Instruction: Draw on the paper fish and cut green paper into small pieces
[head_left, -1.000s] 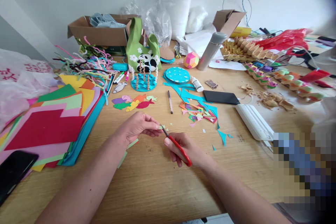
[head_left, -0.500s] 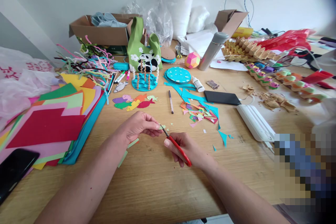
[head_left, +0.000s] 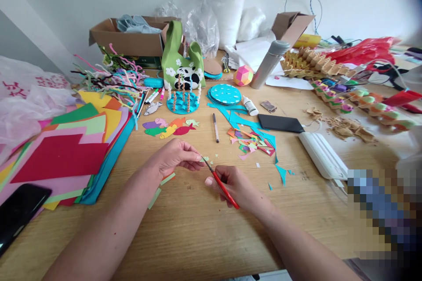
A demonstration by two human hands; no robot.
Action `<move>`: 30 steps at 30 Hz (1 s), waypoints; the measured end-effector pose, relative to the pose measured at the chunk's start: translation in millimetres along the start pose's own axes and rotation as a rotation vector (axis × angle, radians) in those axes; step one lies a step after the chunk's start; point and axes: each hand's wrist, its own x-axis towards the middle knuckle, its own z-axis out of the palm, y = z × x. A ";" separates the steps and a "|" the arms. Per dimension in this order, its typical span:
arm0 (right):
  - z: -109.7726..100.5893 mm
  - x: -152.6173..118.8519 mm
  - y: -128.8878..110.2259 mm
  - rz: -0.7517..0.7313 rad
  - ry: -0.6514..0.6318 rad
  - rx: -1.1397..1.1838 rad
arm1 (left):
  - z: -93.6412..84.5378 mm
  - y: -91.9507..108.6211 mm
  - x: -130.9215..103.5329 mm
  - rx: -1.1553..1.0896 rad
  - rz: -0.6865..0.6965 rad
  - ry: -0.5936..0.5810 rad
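1. Smooth wood-grain tabletop point(head_left: 184, 241) spreads below.
2. My right hand point(head_left: 234, 182) grips red-handled metal scissors point(head_left: 218, 179), tips at my left hand point(head_left: 178, 158), fingertips pressed together; on what, I can't tell.
3. Flat multicoloured paper fish point(head_left: 169, 130) lie beyond.

Scissors point(head_left: 220, 181), red-handled; small paper piece point(head_left: 206, 158), pale green. Paper fish point(head_left: 169, 130): purple, pink, orange, green, yellow, red (one paler green). Bag point(head_left: 187, 73), green, white-flowered, black-and-white panda.

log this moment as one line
right hand: holding red-handled scissors | left hand: beside scissors' tips, grip unclear | beyond hands: paper fish, pen, paper scraps
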 end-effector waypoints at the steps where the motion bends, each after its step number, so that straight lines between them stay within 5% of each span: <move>1: 0.1 0.1 -0.1 -0.008 0.010 -0.005 | -0.5 0.1 0.0 0.002 0.004 0.002; 18: 0.3 2.1 3.3 -0.020 0.033 -0.051 | 1.1 4.5 -4.6 0.082 0.028 0.026; 30: 0.9 0.3 -3.0 0.083 -0.044 0.220 | 6.1 -2.5 0.9 0.009 0.105 0.079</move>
